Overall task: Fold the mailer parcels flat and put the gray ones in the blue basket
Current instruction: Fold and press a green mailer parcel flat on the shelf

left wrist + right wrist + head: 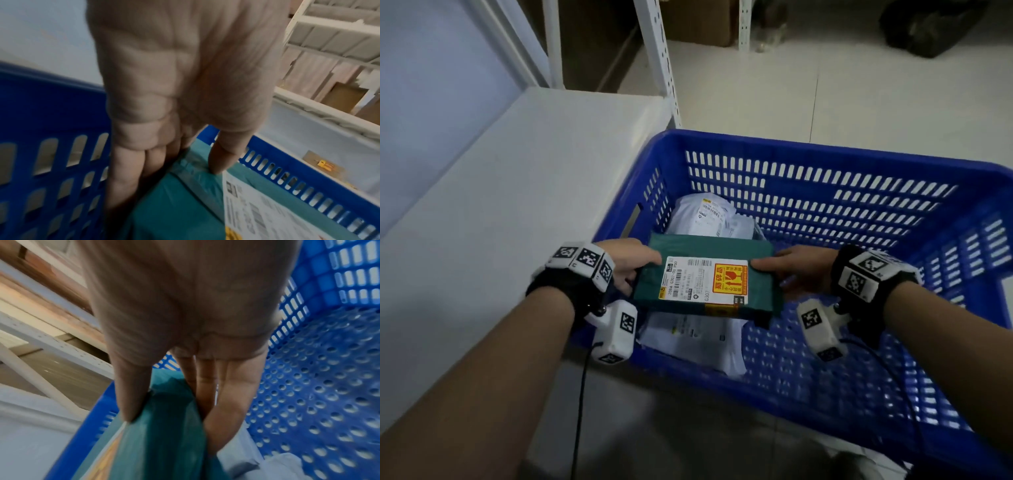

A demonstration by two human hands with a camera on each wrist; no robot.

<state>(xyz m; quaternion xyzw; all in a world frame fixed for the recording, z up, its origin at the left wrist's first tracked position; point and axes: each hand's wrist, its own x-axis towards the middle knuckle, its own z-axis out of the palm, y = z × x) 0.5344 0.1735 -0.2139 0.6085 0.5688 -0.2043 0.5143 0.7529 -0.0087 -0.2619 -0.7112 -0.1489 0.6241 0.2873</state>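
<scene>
A folded dark green mailer parcel (709, 284) with a white shipping label and an orange fragile sticker hangs inside the blue basket (825, 164), above the pale gray mailers (709, 216) lying on its floor. My left hand (628, 265) pinches the parcel's left end, thumb on top and fingers (131, 170) underneath. My right hand (787, 265) pinches its right end the same way, thumb (129, 394) above and fingers below the green mailer (164, 434). More gray mailers (698, 339) show under the parcel's near edge.
A white shelf surface (493, 205) runs along the left of the basket, with white metal rack posts (661, 61) behind it. Tiled floor (859, 96) lies beyond the basket. The basket's right half (859, 359) has a bare perforated floor.
</scene>
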